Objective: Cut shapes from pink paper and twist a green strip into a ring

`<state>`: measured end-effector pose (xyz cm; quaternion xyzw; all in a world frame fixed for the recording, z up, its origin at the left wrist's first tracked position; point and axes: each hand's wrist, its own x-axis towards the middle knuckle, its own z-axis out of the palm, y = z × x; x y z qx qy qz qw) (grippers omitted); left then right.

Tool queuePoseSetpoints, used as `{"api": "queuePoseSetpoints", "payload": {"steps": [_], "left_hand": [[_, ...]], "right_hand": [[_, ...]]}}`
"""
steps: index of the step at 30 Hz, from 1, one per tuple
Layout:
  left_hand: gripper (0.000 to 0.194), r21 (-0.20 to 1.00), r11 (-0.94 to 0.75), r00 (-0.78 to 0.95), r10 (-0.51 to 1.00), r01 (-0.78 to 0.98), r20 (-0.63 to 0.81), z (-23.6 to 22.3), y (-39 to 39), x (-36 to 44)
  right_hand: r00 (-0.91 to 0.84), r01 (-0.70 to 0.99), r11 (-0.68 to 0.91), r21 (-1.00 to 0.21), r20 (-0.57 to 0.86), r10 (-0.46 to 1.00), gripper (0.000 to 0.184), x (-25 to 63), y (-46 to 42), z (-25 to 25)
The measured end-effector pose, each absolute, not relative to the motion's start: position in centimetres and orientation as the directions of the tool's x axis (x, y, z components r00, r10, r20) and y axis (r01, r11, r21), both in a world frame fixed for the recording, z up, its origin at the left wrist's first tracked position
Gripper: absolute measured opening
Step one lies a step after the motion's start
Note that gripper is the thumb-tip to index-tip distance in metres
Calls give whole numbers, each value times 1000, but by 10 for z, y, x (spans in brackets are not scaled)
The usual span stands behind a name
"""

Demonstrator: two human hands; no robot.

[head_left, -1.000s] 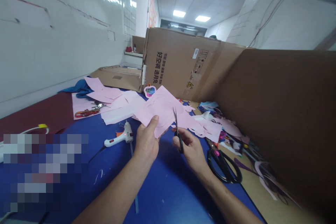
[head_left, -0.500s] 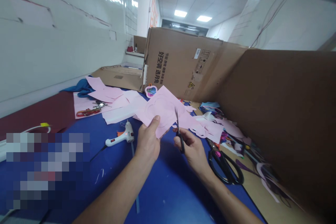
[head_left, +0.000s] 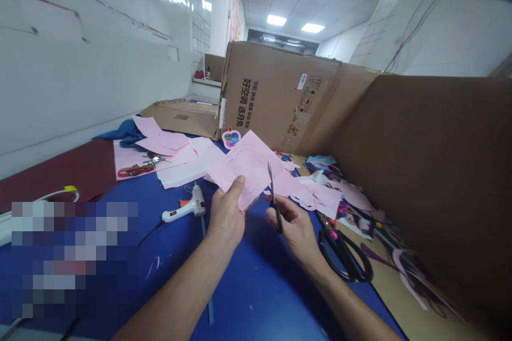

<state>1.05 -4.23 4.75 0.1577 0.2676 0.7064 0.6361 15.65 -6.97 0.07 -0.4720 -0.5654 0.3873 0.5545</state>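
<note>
My left hand (head_left: pixel 230 208) pinches the lower corner of a pink paper sheet (head_left: pixel 244 157), thumb on top, held above the blue table. A rounded, wavy outline is faintly visible on the sheet. My right hand (head_left: pixel 292 221) is closed on a small pair of black-handled scissors (head_left: pixel 273 197), fingers around the handles. The blades point up and away at the sheet's right edge; whether they touch the paper I cannot tell. Behind the sheet lie pink paper offcuts (head_left: pixel 320 197) and a small flower-shaped cutout with a coloured picture (head_left: pixel 231 139).
Left of my hands lies a white glue gun (head_left: pixel 186 208); large black-handled scissors (head_left: pixel 346 256) rest by my right forearm. Keys (head_left: pixel 154 160) sit on pink paper at the left. Cardboard boxes (head_left: pixel 276 101) wall off the back and right, with scraps (head_left: pixel 364 224) along the right.
Both hands hold the sheet and the small scissors almost exactly as before. The whole view has shifted very slightly.
</note>
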Motion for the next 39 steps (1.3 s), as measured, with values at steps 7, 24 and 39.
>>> {"api": "queuePoseSetpoints", "payload": {"steps": [7,24,39], "left_hand": [[39,573,-50,-144,982,-818,-120,48,-42,11],[38,588,-36,-131,984,-808,-120,47,-43,13],[40,581,-34,-112,989,-813,-98,43,-43,16]], "right_hand": [[68,102,251,-963,259,964,48,156,-69,1],[53,169,267,-949,279,959,49,162,-68,0],[84,137,267,-954,280,956,47,158,-70,6]]}}
